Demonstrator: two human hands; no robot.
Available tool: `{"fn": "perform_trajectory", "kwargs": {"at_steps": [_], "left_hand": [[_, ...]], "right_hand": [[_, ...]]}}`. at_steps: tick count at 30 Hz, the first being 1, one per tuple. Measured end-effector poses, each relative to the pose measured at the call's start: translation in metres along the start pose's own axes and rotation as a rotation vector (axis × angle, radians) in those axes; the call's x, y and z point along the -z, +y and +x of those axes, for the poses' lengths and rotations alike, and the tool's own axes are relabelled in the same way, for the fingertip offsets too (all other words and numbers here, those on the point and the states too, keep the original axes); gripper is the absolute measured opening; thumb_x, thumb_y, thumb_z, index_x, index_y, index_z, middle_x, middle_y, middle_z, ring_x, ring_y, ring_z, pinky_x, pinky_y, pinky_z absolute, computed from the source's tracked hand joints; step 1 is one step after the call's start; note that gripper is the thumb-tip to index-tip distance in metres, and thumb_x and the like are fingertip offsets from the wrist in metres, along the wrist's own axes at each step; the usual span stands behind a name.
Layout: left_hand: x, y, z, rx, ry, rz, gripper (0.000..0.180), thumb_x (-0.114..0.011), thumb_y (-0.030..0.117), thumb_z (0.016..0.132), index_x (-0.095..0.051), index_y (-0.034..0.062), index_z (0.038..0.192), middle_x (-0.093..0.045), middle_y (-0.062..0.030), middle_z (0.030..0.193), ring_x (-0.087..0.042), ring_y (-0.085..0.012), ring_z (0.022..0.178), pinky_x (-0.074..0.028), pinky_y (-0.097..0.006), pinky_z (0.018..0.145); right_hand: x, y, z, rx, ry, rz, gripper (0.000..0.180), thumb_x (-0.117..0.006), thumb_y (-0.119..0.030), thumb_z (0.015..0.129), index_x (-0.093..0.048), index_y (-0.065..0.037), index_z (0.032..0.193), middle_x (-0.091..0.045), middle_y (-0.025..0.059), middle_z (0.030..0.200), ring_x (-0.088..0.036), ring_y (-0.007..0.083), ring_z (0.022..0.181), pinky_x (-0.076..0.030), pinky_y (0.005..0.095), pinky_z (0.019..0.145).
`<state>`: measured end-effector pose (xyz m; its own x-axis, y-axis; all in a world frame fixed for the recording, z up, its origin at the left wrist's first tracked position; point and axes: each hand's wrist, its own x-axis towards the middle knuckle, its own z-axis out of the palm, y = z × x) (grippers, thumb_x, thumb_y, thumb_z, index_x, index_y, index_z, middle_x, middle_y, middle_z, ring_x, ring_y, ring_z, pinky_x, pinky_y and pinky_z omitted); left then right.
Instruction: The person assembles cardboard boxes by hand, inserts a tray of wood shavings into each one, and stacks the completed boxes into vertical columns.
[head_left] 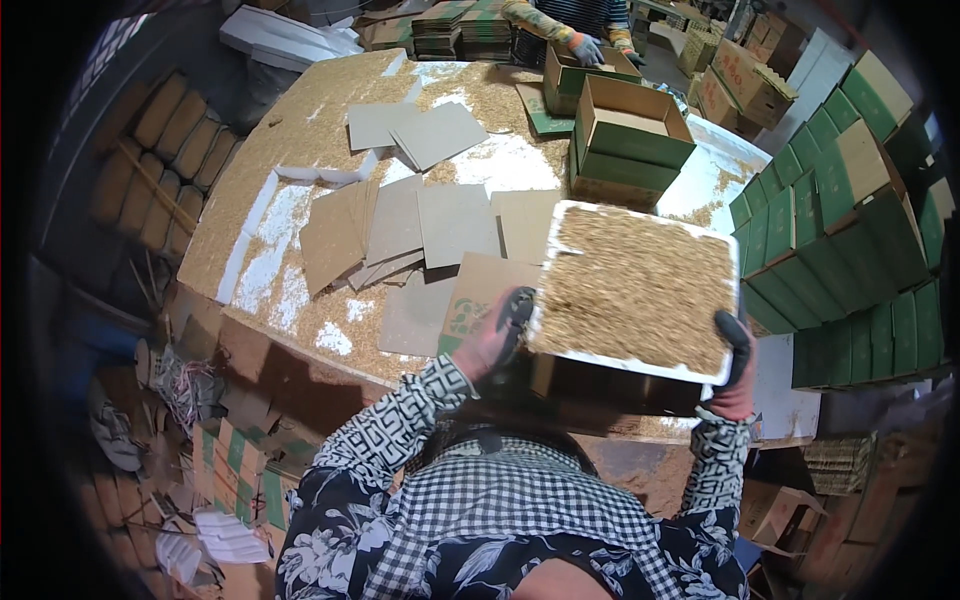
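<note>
A white foam slab or shallow tray (640,368), its top covered in loose tan husk-like bits, is held level between my two hands. At its left edge my left hand (492,338), in a pink glove with dark fingertips, grips the rim. On the opposite edge my right hand (738,368), gloved alike, has its fingers wrapped round the side. Under the near edge of the slab shows an open brown cardboard box (610,386), mostly hidden and dark inside. A cardboard flap with green print (478,290) lies beside my left hand.
Several flat grey cardboard sheets (458,226) lie on the husk-strewn table (225,215). Open green-and-brown boxes (635,150) stand beyond the slab; another person's gloved hands (584,48) work at a farther box. Green boxes (830,225) are stacked at right, brown bundles (165,150) at left.
</note>
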<state>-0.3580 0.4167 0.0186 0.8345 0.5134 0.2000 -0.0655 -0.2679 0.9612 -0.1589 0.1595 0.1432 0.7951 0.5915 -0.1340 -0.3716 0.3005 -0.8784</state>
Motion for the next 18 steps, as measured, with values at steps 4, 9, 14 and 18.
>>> {"fn": "perform_trajectory", "kwargs": {"at_steps": [4, 9, 14, 18], "left_hand": [[-0.026, 0.046, -0.007, 0.008, -0.121, 0.065, 0.078, -0.058, 0.049, 0.081, -0.03, -0.0012, 0.134, -0.034, -0.0212, 0.135, -0.032, -0.0337, 0.126, -0.026, -0.04, 0.105], [-0.08, 0.019, -0.009, 0.02, -0.209, 0.382, 0.094, -0.068, 0.041, 0.072, -0.018, -0.002, 0.139, -0.019, -0.025, 0.141, -0.02, -0.0395, 0.131, -0.016, -0.045, 0.109], [-0.095, -0.052, 0.006, 0.029, -0.138, 0.139, 0.082, -0.06, 0.034, 0.081, -0.015, -0.0005, 0.14, -0.019, -0.0258, 0.141, -0.02, -0.0383, 0.132, -0.015, -0.042, 0.11], [-0.087, -0.048, 0.001, 0.059, -0.079, 0.104, 0.074, -0.055, 0.028, 0.084, -0.015, 0.0013, 0.141, -0.018, -0.0252, 0.143, -0.019, -0.0384, 0.133, -0.015, -0.041, 0.11]], "right_hand": [[0.049, 0.0, -0.009, -0.008, 0.093, 0.306, 0.055, -0.055, -0.025, 0.078, -0.045, 0.0, 0.126, -0.055, 0.0176, 0.119, -0.057, 0.0293, 0.104, -0.047, 0.0428, 0.091], [0.076, 0.052, 0.017, 0.304, 0.061, 0.227, 0.036, -0.052, -0.02, 0.089, -0.049, 0.001, 0.119, -0.055, 0.0152, 0.117, -0.055, 0.0243, 0.105, -0.046, 0.0395, 0.09], [0.11, 0.016, 0.001, 0.169, 0.225, 0.18, 0.036, -0.056, -0.02, 0.085, -0.054, -0.002, 0.116, -0.059, 0.013, 0.111, -0.058, 0.0235, 0.099, -0.046, 0.0393, 0.09], [-0.012, -0.056, -0.047, 0.214, 0.136, -0.194, 0.037, -0.056, -0.02, 0.08, -0.057, 0.005, 0.107, -0.06, 0.0166, 0.103, -0.06, 0.0234, 0.094, -0.051, 0.0365, 0.081]]}}
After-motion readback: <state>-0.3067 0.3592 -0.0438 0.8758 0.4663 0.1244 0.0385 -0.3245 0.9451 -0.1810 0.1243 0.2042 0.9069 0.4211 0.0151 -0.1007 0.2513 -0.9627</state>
